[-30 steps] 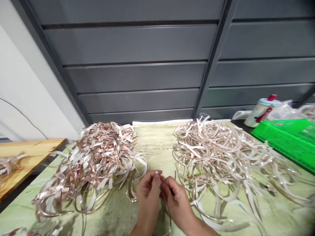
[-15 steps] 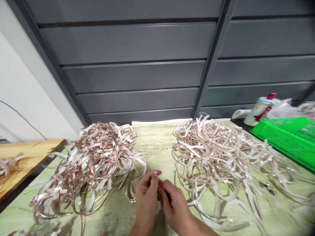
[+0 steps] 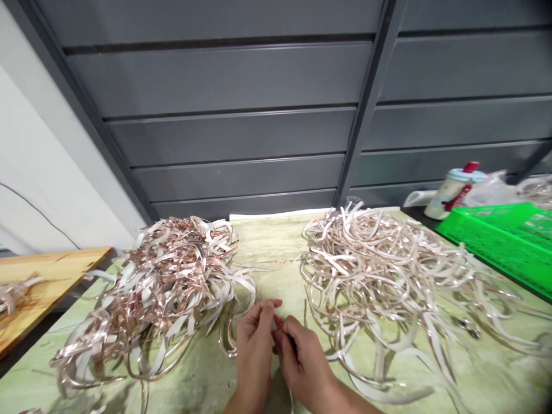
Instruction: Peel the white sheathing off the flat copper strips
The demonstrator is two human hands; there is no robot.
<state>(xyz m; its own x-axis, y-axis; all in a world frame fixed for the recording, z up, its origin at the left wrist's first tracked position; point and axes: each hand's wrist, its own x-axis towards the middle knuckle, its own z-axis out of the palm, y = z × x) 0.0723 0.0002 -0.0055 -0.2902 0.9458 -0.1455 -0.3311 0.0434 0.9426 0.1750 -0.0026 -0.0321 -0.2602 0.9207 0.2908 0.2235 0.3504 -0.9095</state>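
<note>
My left hand [image 3: 255, 339] and my right hand [image 3: 304, 353] meet low in the middle of the view, over the green table. The fingers of both are pinched together around something small and pale that I cannot make out. A thin pale strand [image 3: 291, 398] hangs below my right hand. To the left of my hands lies a heap of shiny rose-gold and white strips [image 3: 172, 282]. On their right is another heap of curled, narrower strips [image 3: 366, 270].
A green plastic basket [image 3: 495, 244] stands at the right, with a lidded cup [image 3: 451, 192] and a clear plastic bag [image 3: 494, 190] behind it. A wooden board [image 3: 56, 276] is at the left. Grey wall panels [image 3: 224, 138] rise behind the table.
The view has shifted slightly. The fingertips of my left hand have closed down a little, and a thin strand now shows below my right hand.
</note>
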